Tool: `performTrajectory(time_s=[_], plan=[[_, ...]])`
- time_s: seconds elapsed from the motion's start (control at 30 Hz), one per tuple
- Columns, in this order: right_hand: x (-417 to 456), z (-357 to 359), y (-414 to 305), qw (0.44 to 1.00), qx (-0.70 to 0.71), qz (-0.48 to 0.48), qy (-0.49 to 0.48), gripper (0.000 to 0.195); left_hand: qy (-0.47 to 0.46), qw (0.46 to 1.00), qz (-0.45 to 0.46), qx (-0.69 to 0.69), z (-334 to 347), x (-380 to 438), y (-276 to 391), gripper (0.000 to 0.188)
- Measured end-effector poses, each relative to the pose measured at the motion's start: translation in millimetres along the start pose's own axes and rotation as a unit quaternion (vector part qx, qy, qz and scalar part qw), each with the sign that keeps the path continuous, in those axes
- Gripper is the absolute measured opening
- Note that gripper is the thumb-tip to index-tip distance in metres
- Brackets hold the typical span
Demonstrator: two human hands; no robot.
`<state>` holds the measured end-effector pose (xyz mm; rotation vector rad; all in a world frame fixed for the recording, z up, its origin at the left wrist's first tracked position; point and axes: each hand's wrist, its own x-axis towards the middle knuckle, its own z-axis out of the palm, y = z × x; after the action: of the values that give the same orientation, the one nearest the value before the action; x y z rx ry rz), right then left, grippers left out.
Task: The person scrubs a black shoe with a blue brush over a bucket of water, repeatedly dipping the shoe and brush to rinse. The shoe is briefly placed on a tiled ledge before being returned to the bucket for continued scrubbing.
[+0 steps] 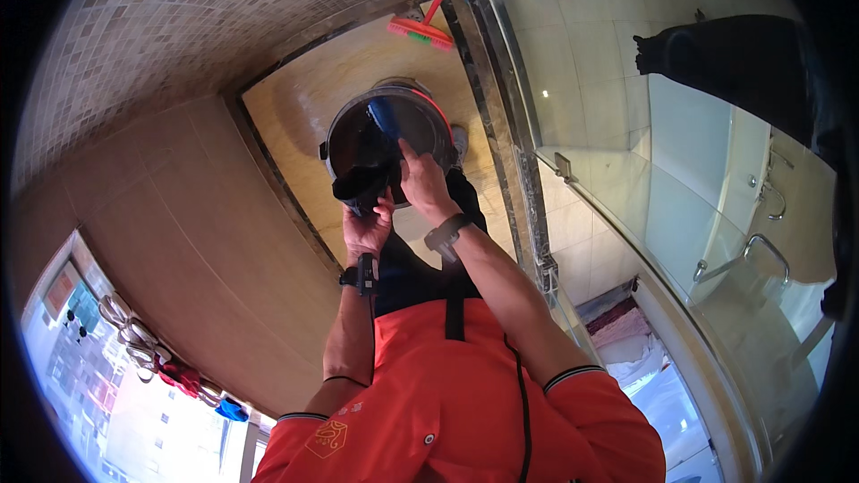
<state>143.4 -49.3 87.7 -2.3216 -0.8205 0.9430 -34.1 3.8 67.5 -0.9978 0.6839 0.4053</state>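
Observation:
In front of me on the shower floor stands a round black bucket [439, 141] with a red stretch along its rim. My left hand [368, 223] grips a black object [362, 184] at the bucket's near left edge; its exact kind cannot be told. A blue brush [383, 118] with pale bristles is held by my right hand [425, 182], its head over the bucket's opening. The brush head and the black object are a short way apart. The bucket's contents are too dark to make out.
A red-handled floor brush [421, 32] leans beyond the bucket. A dark stone curb [496, 141] and a glass door [644, 215] with a metal handle lie to the right. Tiled walls enclose the far and left sides. A shoe [460, 144] stands by the bucket; shoes [137, 339] line the window ledge.

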Motion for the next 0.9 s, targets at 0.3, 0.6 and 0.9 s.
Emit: performTrajectory(time_s=[0.3,0.6,0.9], plan=[[-76.6,-36.2,-20.5,0.996,0.061,-0.038,-0.043,0.049,0.027,0.999,-0.008,-0.043,-16.1,-0.2,6.3,0.068],[-23.5,-7.9,7.5,0.995,0.099,-0.031,0.003,0.043,0.022,0.997,-0.004,-0.068,-6.2,2.1,1.2,0.061],[-42.9,2.3,0.9,0.975,0.21,-0.02,0.072,0.042,0.01,0.996,-0.013,-0.086,-4.4,7.3,-8.3,0.057]])
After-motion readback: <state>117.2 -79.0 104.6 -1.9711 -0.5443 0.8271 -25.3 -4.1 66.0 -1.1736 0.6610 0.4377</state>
